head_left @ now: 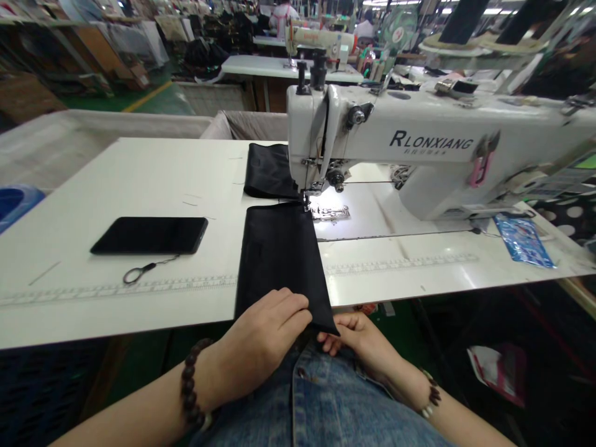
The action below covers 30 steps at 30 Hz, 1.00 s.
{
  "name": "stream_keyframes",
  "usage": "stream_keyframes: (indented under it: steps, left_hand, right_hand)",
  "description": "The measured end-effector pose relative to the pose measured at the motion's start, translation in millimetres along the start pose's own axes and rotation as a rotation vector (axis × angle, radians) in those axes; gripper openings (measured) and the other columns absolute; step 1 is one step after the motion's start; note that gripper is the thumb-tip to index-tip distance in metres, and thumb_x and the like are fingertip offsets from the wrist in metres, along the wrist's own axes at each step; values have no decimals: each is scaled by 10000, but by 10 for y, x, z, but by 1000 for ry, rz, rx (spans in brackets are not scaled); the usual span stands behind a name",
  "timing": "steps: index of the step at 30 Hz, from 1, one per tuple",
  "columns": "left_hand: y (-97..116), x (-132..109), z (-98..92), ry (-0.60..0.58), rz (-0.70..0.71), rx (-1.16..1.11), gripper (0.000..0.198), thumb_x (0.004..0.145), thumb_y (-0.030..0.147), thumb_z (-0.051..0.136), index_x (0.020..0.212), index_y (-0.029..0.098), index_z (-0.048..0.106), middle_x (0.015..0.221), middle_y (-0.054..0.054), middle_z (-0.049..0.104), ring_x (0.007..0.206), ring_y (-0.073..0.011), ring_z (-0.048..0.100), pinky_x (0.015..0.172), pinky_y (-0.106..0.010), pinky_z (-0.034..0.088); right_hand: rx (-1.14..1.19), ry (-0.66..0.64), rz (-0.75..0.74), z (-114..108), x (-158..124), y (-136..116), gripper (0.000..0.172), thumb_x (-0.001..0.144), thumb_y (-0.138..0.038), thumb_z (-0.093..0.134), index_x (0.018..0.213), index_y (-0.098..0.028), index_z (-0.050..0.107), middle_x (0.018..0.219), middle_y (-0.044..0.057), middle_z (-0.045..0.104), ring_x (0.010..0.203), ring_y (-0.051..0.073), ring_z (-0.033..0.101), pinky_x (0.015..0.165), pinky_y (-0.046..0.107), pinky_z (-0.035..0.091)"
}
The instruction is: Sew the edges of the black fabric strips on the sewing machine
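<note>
A piece of black fabric runs from the needle area of a white sewing machine toward me and over the table's front edge. My left hand lies on its near part with the fingers curled together on the cloth; the fingertips press or grip it. At the near right corner, my right hand pinches the edge between thumb and fingers. Behind the presser foot lies another black fabric piece, partly hidden by the machine head.
On the white table a black phone with a ring strap lies left of the cloth. A measuring tape strip runs along the front. Pink-handled snippers hang on the machine. A blue packet lies right.
</note>
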<state>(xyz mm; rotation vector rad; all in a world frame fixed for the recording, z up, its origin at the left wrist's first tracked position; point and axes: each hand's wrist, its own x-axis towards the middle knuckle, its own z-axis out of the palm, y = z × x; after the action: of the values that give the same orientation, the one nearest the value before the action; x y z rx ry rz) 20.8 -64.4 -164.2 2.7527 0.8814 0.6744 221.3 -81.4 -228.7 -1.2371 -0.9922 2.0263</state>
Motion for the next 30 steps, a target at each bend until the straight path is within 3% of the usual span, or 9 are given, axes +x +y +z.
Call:
stream_keyframes:
  steps: [5,30]
  left_hand:
    - [19,14,98,-20,34,25,228,875,96,370,974,111,574,777,-71,571,677,-167,492,601,-315,458]
    - [56,1,84,-42,73,-60,262,889,100,356,799,87,602,794,-97,588,752,-190,516,651,-322,481]
  right_hand:
    - [-55,-18,-26,66,-70,-78,283,653,-424,699,633,-144,660,564,-13,613,503,72,520,542,206,413]
    - [-122,-106,-74,78,-159,-185,247,719,-391,652,666,-151,671,634,1,638,563,85,558,576,212,458]
